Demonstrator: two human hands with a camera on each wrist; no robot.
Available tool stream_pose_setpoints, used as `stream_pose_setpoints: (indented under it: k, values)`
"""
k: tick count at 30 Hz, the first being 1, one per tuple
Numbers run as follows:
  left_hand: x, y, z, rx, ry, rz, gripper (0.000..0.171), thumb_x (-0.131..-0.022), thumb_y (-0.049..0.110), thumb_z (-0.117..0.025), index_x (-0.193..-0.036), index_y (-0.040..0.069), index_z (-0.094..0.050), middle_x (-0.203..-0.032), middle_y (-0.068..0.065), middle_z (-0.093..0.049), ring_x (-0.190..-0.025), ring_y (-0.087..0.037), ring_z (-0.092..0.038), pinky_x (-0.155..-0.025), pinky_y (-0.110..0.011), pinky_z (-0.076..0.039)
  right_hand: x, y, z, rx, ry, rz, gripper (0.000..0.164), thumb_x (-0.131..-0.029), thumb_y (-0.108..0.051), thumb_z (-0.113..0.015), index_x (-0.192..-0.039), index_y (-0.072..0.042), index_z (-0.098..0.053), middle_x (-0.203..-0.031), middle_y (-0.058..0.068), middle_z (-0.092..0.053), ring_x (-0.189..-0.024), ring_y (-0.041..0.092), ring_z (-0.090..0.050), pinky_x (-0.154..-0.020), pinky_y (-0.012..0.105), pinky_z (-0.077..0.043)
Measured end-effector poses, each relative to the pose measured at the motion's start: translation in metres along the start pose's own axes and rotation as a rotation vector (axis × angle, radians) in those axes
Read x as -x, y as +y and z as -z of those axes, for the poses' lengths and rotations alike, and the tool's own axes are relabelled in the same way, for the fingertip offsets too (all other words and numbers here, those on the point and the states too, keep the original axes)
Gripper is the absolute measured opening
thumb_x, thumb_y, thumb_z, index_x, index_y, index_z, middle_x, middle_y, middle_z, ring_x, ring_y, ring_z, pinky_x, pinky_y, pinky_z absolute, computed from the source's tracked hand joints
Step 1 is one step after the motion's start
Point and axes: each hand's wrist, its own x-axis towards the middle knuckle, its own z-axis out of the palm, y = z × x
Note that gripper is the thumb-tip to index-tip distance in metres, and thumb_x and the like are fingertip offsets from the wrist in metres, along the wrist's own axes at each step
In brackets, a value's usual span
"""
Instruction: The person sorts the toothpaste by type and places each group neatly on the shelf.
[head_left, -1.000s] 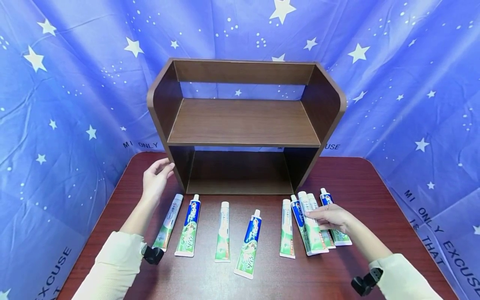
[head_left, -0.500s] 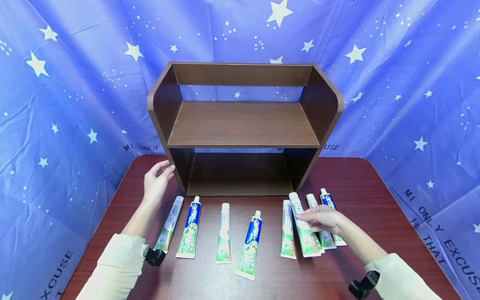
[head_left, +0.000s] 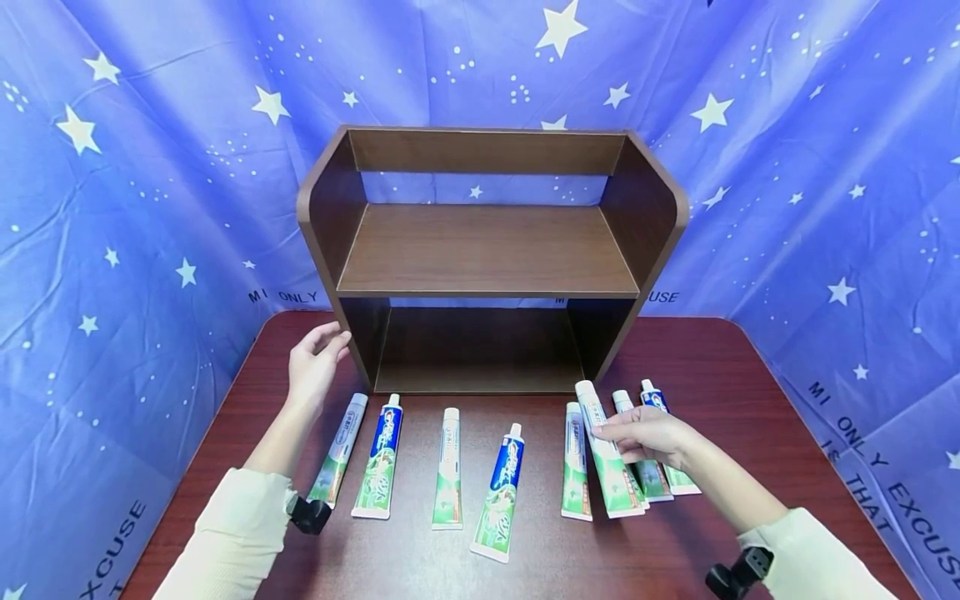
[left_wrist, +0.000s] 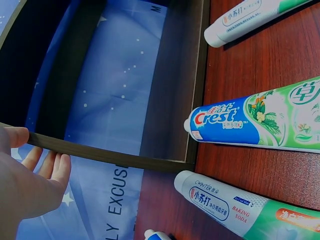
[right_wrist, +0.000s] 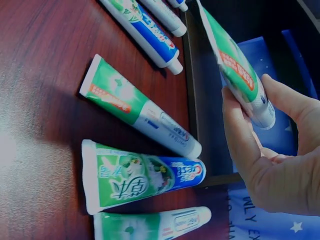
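My left hand (head_left: 313, 362) grips the front edge of the left side panel of a brown wooden shelf (head_left: 487, 250). In the left wrist view, the thumb lies on one side of that panel and the fingers on the other. My right hand (head_left: 648, 435) pinches a white and green toothpaste tube (head_left: 606, 458) between thumb and fingers. The right wrist view shows this held tube (right_wrist: 240, 70) raised above the table, cap pointing away from the hand's near side. It partly covers a tube lying beneath it. Right beside it lies another white and green tube (head_left: 575, 467).
Several more tubes lie spread along the table (head_left: 420, 567) before the shelf, including a blue and green Crest tube (head_left: 497, 492), a white and green one (head_left: 447, 471) and another Crest tube (head_left: 378, 458). A blue starry curtain (head_left: 810, 208) surrounds the table.
My right hand has moved slightly left with the held toothpaste tube, which now covers most of the blue tube below. The left hand keeps its hold on the shelf.
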Motion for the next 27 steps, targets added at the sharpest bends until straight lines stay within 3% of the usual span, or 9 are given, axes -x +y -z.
stream_pose_setpoints:
  k: [8, 14, 24, 27]
  values:
    - [-0.002, -0.002, 0.0, 0.0, -0.005, 0.007, 0.037, -0.094, 0.013, -0.058, -0.128, -0.003, -0.055, -0.08, 0.025, -0.058, -0.08, 0.011, -0.061, -0.091, -0.019, -0.056, 0.009, -0.019, -0.001, 0.006, -0.044, 0.038, 0.015, -0.089, -0.025, -0.067, -0.075, -0.02, -0.066, -0.054, -0.015, -0.04, -0.053, -0.001, -0.04, -0.059, 0.014, -0.055]
    - [-0.002, -0.003, 0.001, -0.006, -0.002, 0.002, 0.038, -0.094, 0.013, -0.058, -0.128, -0.002, -0.055, -0.081, 0.025, -0.058, -0.079, 0.011, -0.061, -0.091, -0.02, -0.056, 0.015, -0.036, -0.001, 0.021, -0.085, 0.067, 0.016, -0.091, -0.023, -0.064, -0.076, -0.021, -0.067, -0.056, -0.016, -0.047, -0.055, -0.003, -0.044, -0.058, 0.012, -0.051]
    - [-0.002, -0.003, 0.0, 0.007, -0.004, -0.005, 0.036, -0.094, 0.012, -0.058, -0.127, -0.003, -0.055, -0.08, 0.026, -0.058, -0.079, 0.011, -0.06, -0.09, -0.02, -0.056, 0.022, -0.067, 0.0, 0.06, -0.095, 0.099, 0.015, -0.092, -0.022, -0.063, -0.078, -0.02, -0.066, -0.057, -0.015, -0.042, -0.056, -0.001, -0.04, -0.059, 0.014, -0.05]
    - [-0.002, -0.003, 0.001, 0.01, -0.006, -0.005, 0.037, -0.094, 0.012, -0.058, -0.127, -0.003, -0.055, -0.08, 0.026, -0.058, -0.08, 0.011, -0.06, -0.09, -0.019, -0.056, 0.024, -0.076, 0.001, 0.059, -0.103, 0.105, 0.015, -0.092, -0.022, -0.063, -0.078, -0.02, -0.067, -0.06, -0.016, -0.051, -0.058, -0.002, -0.044, -0.061, 0.014, -0.052]
